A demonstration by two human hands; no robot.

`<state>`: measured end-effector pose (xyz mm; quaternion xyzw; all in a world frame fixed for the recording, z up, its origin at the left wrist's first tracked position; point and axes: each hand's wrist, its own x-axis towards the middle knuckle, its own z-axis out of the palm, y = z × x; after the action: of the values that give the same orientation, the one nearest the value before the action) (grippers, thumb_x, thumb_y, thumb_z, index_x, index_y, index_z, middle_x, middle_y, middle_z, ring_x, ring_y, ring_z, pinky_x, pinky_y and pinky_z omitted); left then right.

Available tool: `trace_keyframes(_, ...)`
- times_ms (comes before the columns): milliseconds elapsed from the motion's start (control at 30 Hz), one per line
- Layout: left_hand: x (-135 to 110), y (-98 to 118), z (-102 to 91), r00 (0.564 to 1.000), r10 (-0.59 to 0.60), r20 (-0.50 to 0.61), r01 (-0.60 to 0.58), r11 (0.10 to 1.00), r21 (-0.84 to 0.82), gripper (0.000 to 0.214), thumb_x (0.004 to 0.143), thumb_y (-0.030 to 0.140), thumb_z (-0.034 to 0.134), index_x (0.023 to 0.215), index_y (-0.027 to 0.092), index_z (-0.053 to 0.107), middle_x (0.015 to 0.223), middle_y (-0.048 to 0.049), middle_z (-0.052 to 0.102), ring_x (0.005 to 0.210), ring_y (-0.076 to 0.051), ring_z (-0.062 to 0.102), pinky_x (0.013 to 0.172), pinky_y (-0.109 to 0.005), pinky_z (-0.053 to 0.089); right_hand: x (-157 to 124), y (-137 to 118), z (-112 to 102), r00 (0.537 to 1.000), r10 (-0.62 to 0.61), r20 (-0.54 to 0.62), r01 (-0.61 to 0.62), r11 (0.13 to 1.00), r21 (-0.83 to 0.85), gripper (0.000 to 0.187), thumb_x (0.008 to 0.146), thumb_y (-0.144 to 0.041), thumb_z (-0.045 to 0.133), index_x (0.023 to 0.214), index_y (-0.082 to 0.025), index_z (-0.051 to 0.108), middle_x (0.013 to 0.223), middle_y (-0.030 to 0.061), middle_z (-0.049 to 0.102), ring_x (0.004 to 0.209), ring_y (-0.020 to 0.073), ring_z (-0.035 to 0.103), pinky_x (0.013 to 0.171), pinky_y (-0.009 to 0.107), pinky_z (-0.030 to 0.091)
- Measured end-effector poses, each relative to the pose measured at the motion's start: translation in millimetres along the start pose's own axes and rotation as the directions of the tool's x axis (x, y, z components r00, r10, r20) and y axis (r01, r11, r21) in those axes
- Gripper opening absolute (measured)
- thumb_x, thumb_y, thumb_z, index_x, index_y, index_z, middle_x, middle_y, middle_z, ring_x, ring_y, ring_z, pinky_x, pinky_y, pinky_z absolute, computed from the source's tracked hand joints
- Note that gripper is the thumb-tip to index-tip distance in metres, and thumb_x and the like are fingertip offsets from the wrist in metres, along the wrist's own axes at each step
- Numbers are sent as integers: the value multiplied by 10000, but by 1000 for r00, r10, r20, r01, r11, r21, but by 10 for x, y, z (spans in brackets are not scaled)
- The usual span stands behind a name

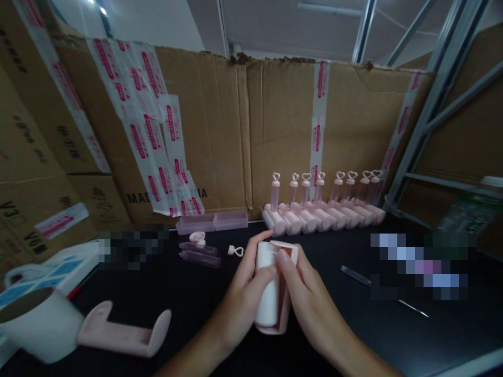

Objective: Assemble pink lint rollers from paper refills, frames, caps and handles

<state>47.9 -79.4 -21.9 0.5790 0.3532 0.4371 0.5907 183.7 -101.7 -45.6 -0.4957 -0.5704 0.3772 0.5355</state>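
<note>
A smooth white cylinder sits partly inside an open pink plastic casing, held upright in front of me. My left hand wraps around the cylinder's left side, its thumb across the front. On the other side, my right hand grips the casing, with the thumb pressed at its upper opening. Beyond my left hand lie a pink heart-loop cap and two clear pink tubes. A similar empty pink casing rests at the lower left.
Several finished-looking pink rollers with upright heart-topped tubes stand in a row at the back. A pink tray is left of them. A pen-like tool lies right, a white roll left. Cardboard walls the back.
</note>
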Motion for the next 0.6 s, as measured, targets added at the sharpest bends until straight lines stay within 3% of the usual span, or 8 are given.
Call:
trace_keyframes(133, 5, -50, -20, 998, 69, 12, -70, 992, 101, 482, 919, 446, 606, 1366, 333, 465, 1055, -16, 659, 831, -198, 626, 702, -266, 494, 25, 16, -5, 997, -72, -26, 72, 997, -2, 372, 1018, -569, 419, 958, -225, 549, 858, -6, 622, 795, 169, 606, 692, 259, 452)
trace_keyframes(300, 21, -60, -48, 999, 38, 11, -40, 982, 187, 524, 937, 516, 586, 1379, 316, 389, 1064, -24, 653, 853, -200, 640, 737, -285, 496, 54, -11, -98, 985, -168, -28, 169, 985, 23, 277, 1009, -481, 503, 1078, -223, 576, 933, 2, 662, 828, 166, 625, 723, 256, 475)
trace_keyframes(467, 28, 17, -59, 983, 105, 152, -146, 946, 290, 315, 969, 459, 554, 1209, 260, 511, 1063, -27, 629, 1067, -227, 598, 902, -300, 464, 44, -83, -267, 919, -395, 9, 386, 895, -225, 185, 1022, -307, 515, 1099, -228, 663, 1032, 26, 709, 951, 166, 658, 843, 256, 474)
trace_keyframes(600, 26, 33, -75, 970, 102, 219, -177, 918, 356, 287, 980, 440, 534, 1205, 265, 505, 1030, -21, 627, 1112, -240, 582, 890, -300, 453, 17, -86, -305, 886, -464, 1, 439, 839, -322, 219, 1042, -268, 463, 1066, -217, 675, 979, 41, 698, 888, 160, 654, 800, 261, 474)
